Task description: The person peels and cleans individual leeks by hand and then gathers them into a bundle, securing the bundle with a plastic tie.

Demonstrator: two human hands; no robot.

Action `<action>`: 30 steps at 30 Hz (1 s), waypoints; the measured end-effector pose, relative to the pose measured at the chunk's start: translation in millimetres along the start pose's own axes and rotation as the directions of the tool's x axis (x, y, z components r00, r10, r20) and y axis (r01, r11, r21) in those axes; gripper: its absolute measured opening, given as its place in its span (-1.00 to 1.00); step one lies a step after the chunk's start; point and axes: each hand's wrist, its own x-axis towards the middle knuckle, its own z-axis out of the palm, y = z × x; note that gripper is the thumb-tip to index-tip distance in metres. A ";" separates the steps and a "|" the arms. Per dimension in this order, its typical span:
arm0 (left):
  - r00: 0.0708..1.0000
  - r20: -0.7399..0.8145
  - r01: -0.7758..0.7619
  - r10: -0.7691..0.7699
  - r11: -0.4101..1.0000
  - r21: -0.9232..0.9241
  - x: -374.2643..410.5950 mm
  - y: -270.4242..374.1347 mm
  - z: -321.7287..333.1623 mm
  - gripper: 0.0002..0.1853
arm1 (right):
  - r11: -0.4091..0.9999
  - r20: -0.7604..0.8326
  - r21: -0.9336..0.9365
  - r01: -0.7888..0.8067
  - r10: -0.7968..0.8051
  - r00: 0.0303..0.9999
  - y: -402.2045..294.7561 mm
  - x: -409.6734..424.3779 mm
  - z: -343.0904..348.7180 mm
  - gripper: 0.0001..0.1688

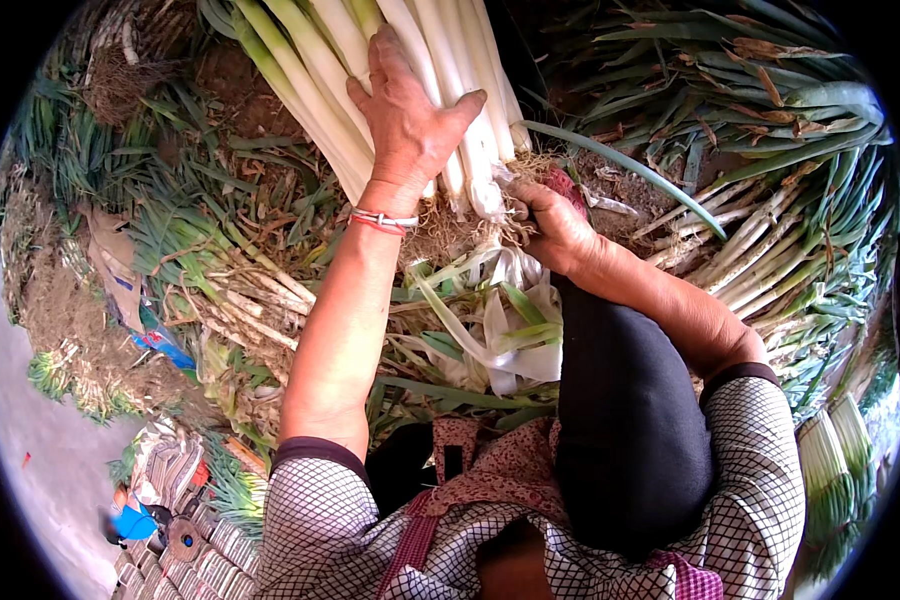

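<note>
A large bunch of thick green onions lies before me, white shanks towards me and root ends lowest. My left hand rests on top of the shanks, its thumb and fingers spread. At the root ends, my right hand is curled with its fingers closed on the stringy roots. Exactly what lies inside that fist is partly hidden. Just below it hang pale strips of peeled skin, above a heap of white and green peelings.
Untrimmed green onions lie in piles at the right and left. Long dark leaves cover the upper right. Tied bundles stand at lower right. My bent knee is close beneath my right forearm. Stacked slats lie at lower left.
</note>
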 end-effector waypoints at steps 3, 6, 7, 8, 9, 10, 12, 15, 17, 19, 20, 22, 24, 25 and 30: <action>0.999 0.027 0.039 -0.038 0.998 -0.044 -1.0 -2.1 -3.3 0.06 | 0.990 -0.198 -0.136 0.036 -0.063 0.978 -9.1 -17.7 31.6 -0.90; 0.997 0.050 0.059 -0.054 0.992 -0.109 -2.7 -4.3 -7.6 0.02 | 0.971 -0.108 -0.233 0.054 -0.081 0.991 -18.5 -32.7 25.6 -0.89; 0.998 0.038 0.059 -0.055 0.994 -0.097 -3.8 -4.9 -7.0 0.02 | 0.960 -0.151 -0.277 0.052 -0.097 0.984 -19.4 -35.2 26.1 -0.88; 0.998 0.026 0.059 -0.057 0.995 -0.085 -4.8 -5.4 -6.8 0.01 | 0.946 -0.193 -0.320 0.048 -0.114 0.975 -20.0 -37.3 27.2 -0.87; 1.000 0.013 0.029 -0.029 0.998 -0.055 -5.3 -5.8 -5.1 0.02 | 0.930 -0.232 -0.364 0.042 -0.134 0.963 -21.4 -38.4 27.2 -0.86; 1.000 0.000 0.001 -0.001 1.000 -0.025 -5.7 -6.0 -3.9 0.04 | 0.919 -0.269 -0.394 0.020 -0.136 0.954 -20.1 -38.0 27.7 -0.88; 0.999 -0.027 -0.028 0.030 0.998 0.055 -3.0 -5.1 -2.0 0.06 | 0.884 -0.261 -0.464 0.052 -0.192 0.946 -22.8 -34.2 27.4 -0.89; 0.998 -0.065 -0.011 0.018 0.993 0.114 -17.0 6.2 -1.8 0.04 | 0.846 -0.347 -0.532 0.040 -0.260 0.901 -16.3 -35.0 30.5 -0.84; 1.000 -0.016 0.011 -0.007 0.972 0.235 -24.4 12.6 -0.5 0.02 | 0.812 -0.291 -0.580 0.063 -0.280 0.915 -18.8 -30.6 12.9 -0.80; 0.999 -0.026 -0.031 0.039 0.967 0.254 -29.0 11.8 -2.3 -0.02 | 0.729 -0.263 -0.674 0.122 -0.391 0.882 -12.2 -32.2 16.7 -0.76; 0.989 -0.070 -0.112 0.129 0.972 0.206 -26.2 11.7 -3.5 -0.06 | 0.652 -0.232 -0.748 0.122 -0.429 0.873 -12.6 -34.9 12.2 -0.75; 0.993 0.007 -0.113 0.114 0.974 0.198 -25.6 16.0 -6.7 -0.14 | 0.769 -0.321 -0.638 0.032 -0.303 0.897 -19.0 -35.4 10.8 -0.79; 0.990 0.115 -0.104 0.078 0.964 0.245 -22.1 17.3 -5.9 -0.22 | 0.565 -0.267 -0.819 -0.100 -0.220 0.938 -41.2 -35.7 2.3 -0.78; 0.990 0.104 -0.116 0.096 0.970 0.212 -20.7 16.7 -5.9 -0.23 | 0.244 -0.213 -0.956 -0.164 -0.193 0.958 -59.2 -40.6 10.0 -0.75; 0.992 0.046 -0.125 0.121 0.987 0.105 -26.7 3.2 -12.7 -0.34 | -0.648 0.587 -0.743 0.169 -0.510 0.629 -102.0 -4.9 72.2 -0.50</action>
